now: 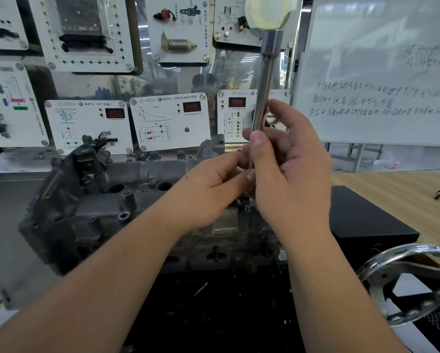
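Note:
A long steel rod tool [266, 80] with a pale yellow rounded knob [268, 12] on top stands nearly upright over a grey engine cylinder head [91, 207]. My right hand [287, 171] grips the rod's lower part, thumb against the shaft. My left hand [213, 189] pinches the rod's lower end just under the right thumb. The tip of the tool is mostly hidden behind my fingers; a small dark part [245, 202] shows right below them, above the head.
A wall of white sensor display boards [170, 121] stands behind the head. A whiteboard [381, 72] with handwriting is at the right. A chrome handwheel [407, 281] sits at the lower right beside a black box [366, 220] on a wooden table [404, 184].

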Motion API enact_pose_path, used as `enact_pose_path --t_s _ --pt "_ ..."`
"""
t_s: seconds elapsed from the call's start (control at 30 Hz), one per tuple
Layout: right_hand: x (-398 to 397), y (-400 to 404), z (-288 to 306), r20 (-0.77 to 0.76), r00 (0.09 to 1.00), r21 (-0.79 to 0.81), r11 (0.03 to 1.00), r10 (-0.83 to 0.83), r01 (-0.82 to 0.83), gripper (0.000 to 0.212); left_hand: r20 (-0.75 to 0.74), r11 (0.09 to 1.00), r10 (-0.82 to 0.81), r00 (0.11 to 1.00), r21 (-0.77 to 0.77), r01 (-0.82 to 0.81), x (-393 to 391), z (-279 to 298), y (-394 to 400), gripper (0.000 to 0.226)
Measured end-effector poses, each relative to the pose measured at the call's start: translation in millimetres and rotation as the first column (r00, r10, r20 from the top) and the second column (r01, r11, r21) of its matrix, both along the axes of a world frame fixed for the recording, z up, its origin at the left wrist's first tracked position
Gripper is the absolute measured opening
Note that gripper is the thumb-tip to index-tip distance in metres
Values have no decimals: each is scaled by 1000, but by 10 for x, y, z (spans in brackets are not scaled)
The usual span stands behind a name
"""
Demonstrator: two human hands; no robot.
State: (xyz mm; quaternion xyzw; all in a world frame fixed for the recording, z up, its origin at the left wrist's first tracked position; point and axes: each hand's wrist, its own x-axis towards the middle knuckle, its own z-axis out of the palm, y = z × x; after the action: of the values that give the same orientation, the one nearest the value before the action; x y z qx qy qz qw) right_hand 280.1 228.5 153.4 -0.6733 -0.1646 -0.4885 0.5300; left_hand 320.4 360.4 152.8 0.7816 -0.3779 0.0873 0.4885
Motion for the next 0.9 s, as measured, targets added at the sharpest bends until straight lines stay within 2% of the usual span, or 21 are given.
enact_pose_path --t_s 0.2,0.3,0.4,0.57,0.7,0.9 --pt "-6 37 3 10 1000 -17 1000 -3 3 40 -8 1000 7 1000 29 -7 20 -5 -8 35" --pt "-5 37 -9 -19 999 -7 999 49 -49 39 -26 1000 12 1000 11 -12 0 -1 4 36" --pt "-11 39 -12 -33 998 0 998 58 -58 46 -6 999 20 1000 30 -20 -9 10 12 30" --pt "-24 46 7 -19 998 -9 998 64 -64 39 18 999 12 1000 37 -13 -22 23 -6 17" --pt "-11 37 -14 18 1000 -32 999 -24 25 27 -6 1000 18 1000 23 -18 -18 11 -14 29" --pt "-1 38 -3 -20 998 30 997 65 -65 40 -9 1000 12 1000 22 -12 -10 8 15 38"
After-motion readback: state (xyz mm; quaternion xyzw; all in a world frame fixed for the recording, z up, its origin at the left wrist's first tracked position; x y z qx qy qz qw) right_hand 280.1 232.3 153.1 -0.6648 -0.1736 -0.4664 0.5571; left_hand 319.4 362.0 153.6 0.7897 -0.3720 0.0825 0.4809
